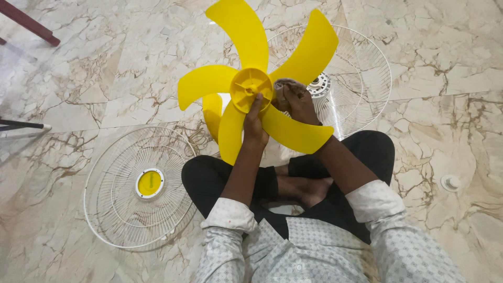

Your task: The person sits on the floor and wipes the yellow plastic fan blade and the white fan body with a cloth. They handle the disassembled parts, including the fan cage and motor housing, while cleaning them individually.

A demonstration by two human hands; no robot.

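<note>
Head view, looking down over my lap: I sit cross-legged on a marble floor (429, 78), holding a yellow fan blade (251, 86) upright in front of me. My left hand (255, 123) grips it from below, fingers reaching up against the round hub (250, 89); how far they wrap round the back is hidden by the hub itself. My right hand (297, 102) is closed on a crumpled greyish cloth (287, 85), pressed just beside the hub between two blades; one lower blade covers my right wrist. Part of a blade sits behind the others and is hard to make out.

Behind the blade lies a white wire fan guard (361, 78), its middle largely blocked by the blade and my right hand. A second white wire guard with a yellow centre disc (149, 183) lies flat on the floor by my left knee. At the left edge, a dark rod (21, 124) and a reddish-brown bar (29, 23) are cut off by the frame. A small white round fitting (450, 182) sits in the floor to my right.
</note>
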